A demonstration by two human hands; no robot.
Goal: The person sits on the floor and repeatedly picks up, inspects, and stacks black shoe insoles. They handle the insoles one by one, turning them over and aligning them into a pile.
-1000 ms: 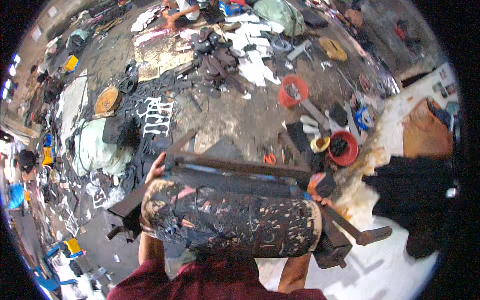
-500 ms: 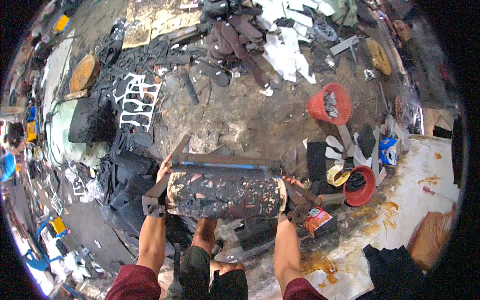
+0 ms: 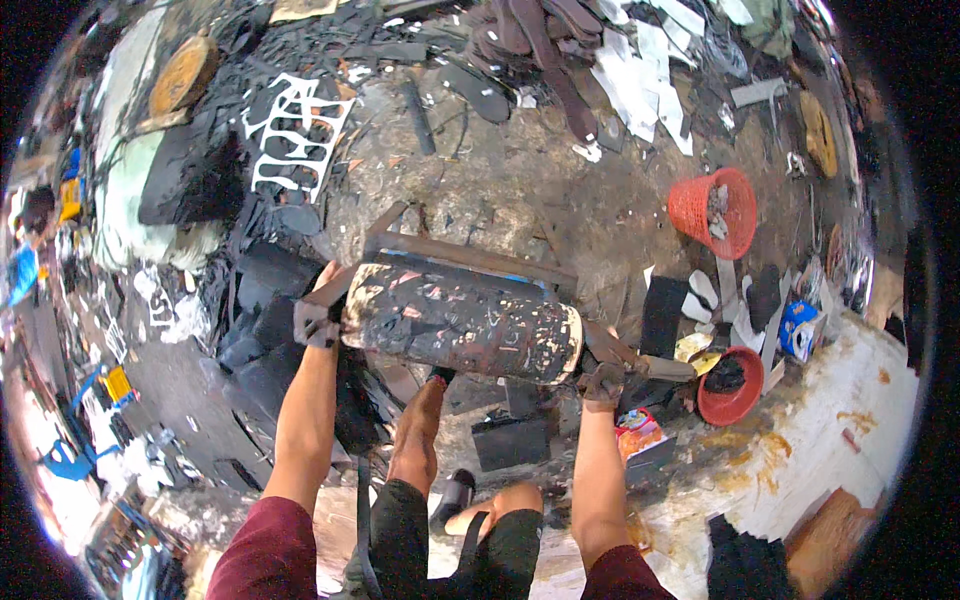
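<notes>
A thick log-like cylinder [image 3: 462, 322], black and flecked with pale worn patches, sits in a wooden frame [image 3: 480, 258] with a strip of blue along it. My left hand [image 3: 328, 275] is closed around the left end of this frame, its fingertips showing beyond the wood. At the opposite end my right hand [image 3: 603, 388] grips the frame's end piece, which hides most of its fingers. The cylinder hangs in front of my legs, tilted with its right end nearer to me. The underside of the frame is out of sight.
Black foam-like pieces [image 3: 270, 345] lie beside my left arm. To the right stand a red basket [image 3: 735, 215] with grey scraps and a red bowl [image 3: 730, 408]. White cut-out sheets [image 3: 300, 135], dark soles [image 3: 475, 92] and a round wooden block [image 3: 185, 75] litter the floor.
The cylinder and its frame have gone from nearly level to tilted, left end farther away. Both hands keep hold. The surroundings have shifted, mainly upward on the far side.
</notes>
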